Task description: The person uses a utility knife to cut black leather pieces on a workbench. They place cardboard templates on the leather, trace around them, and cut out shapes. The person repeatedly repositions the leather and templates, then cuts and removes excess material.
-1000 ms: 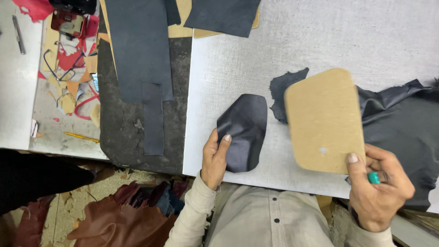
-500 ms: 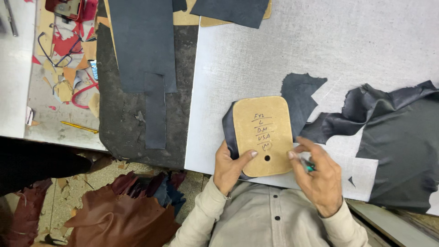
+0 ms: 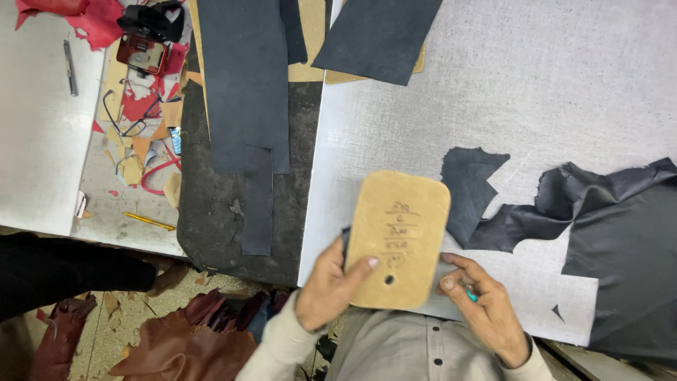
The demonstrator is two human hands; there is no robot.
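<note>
At the far left of the frame a pale grey sheet carries a slim metal pen-like tool. Just right of it lies a litter of red and tan leather offcuts, with a small red and black device in the upper left. A long dark grey leather strip runs down from the top over a rough black mat.

My left hand comes up from the lower centre, thumb pressed flat on the face of the tan rounded cardboard template and fingers curled behind its left edge, pinching it. A dark leather piece peeks out under that edge. The template lies on the grey bench, low in the middle of the frame, with a punched hole near its bottom.

My right hand rests at the template's lower right corner, forefinger touching the edge, the other fingers closed around a small teal-tipped marker.

I judge I am seating the template on the piece; tracing calls for holding it steady. At the right edge sprawls a large crumpled black leather hide.
</note>
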